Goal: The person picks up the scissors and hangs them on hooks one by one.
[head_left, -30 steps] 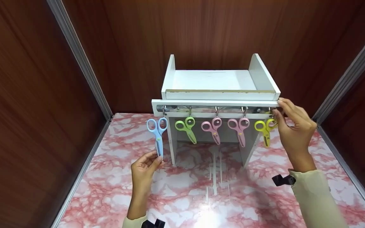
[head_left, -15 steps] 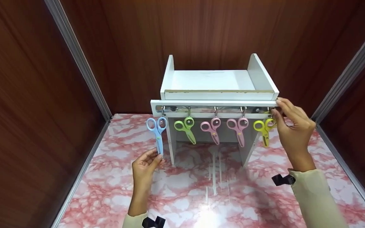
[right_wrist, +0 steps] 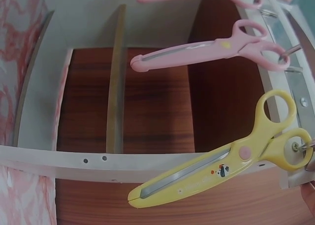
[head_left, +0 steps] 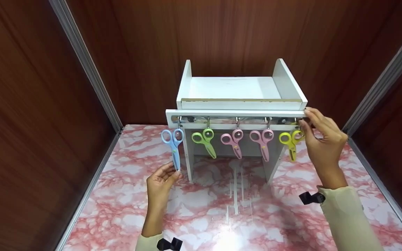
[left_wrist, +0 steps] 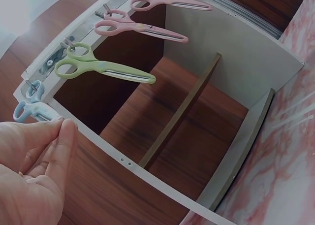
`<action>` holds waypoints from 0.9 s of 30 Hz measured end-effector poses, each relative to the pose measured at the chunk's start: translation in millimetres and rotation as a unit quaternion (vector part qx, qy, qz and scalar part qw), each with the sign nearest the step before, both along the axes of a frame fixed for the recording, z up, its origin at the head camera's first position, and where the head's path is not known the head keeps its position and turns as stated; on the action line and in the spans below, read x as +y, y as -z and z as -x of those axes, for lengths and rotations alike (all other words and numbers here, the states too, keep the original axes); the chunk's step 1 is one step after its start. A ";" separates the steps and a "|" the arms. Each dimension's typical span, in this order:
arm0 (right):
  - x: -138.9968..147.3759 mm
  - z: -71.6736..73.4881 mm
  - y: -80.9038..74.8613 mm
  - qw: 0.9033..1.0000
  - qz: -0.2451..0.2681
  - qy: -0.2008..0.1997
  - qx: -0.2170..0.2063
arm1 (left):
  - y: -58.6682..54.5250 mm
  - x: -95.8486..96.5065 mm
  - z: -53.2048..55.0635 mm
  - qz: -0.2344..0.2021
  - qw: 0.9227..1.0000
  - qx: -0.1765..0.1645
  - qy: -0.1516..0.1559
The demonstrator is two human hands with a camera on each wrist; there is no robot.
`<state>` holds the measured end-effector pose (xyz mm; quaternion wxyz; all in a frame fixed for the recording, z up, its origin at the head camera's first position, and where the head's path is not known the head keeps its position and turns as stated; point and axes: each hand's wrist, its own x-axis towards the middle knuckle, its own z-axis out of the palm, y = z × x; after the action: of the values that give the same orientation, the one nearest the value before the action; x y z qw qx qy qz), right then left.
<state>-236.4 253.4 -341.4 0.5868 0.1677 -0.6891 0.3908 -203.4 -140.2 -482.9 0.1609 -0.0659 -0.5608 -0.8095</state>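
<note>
My left hand (head_left: 159, 181) pinches the blade tip of the light blue scissors (head_left: 174, 148), whose right finger loop hangs on the leftmost hook. In the left wrist view thumb and finger meet at the end of those scissors. My right hand (head_left: 326, 139) grips the right end of the white hook rail (head_left: 243, 113), thumb below and fingers above. Beside that thumb hang the yellow scissors (right_wrist: 211, 171). Green scissors (head_left: 206, 142) and two pairs of pink scissors (head_left: 234, 143) hang on the hooks between, blades pointing down. The right wrist view shows almost nothing of the right hand.
The rail runs along the front of a white shelf unit (head_left: 277, 170) with raised sides and an open lower space. It stands on a red-and-white marbled table (head_left: 124, 209). Dark wood panels (head_left: 236, 35) with grey metal corner strips surround it.
The left hand has shifted slightly up and right with the blue scissors' tip. The right hand keeps its grip on the rail, and the other scissors hang as before.
</note>
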 end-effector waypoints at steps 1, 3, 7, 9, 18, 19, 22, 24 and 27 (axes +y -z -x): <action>0.0 -0.1 0.2 1.000 0.000 0.001 0.000 | 0.4 0.1 0.0 0.001 1.000 -0.001 0.000; 0.1 -0.2 0.3 1.000 -0.001 0.001 -0.001 | 1.3 0.1 -0.1 0.006 1.000 -0.004 0.000; 0.1 -0.2 -0.1 1.000 -0.003 0.000 -0.002 | 3.4 0.1 -0.3 0.015 1.000 -0.008 -0.002; 0.1 -0.2 -0.2 1.000 -0.003 0.000 -0.002 | 4.6 0.2 -0.2 0.018 1.000 -0.009 -0.002; -0.2 0.6 -0.6 1.000 -0.003 -0.004 0.002 | 6.8 0.5 1.6 0.015 1.000 -0.009 -0.005; -0.2 0.7 -0.7 1.000 -0.003 -0.004 0.003 | 7.0 0.4 1.7 0.014 1.000 -0.009 -0.005; -0.2 0.7 -0.6 1.000 -0.002 -0.006 0.001 | 7.9 0.3 1.9 0.015 1.000 -0.013 -0.005; -0.1 0.4 -0.6 1.000 0.000 -0.007 -0.001 | 8.2 0.4 2.0 0.015 1.000 -0.018 0.001; -0.1 0.5 -0.2 1.000 0.004 -0.012 -0.001 | 9.3 0.8 2.4 0.012 1.000 -0.023 0.010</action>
<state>-236.9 253.2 -341.2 0.5817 0.1732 -0.6865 0.4004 -205.9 -139.3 -492.2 0.1390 -0.0553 -0.5729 -0.8058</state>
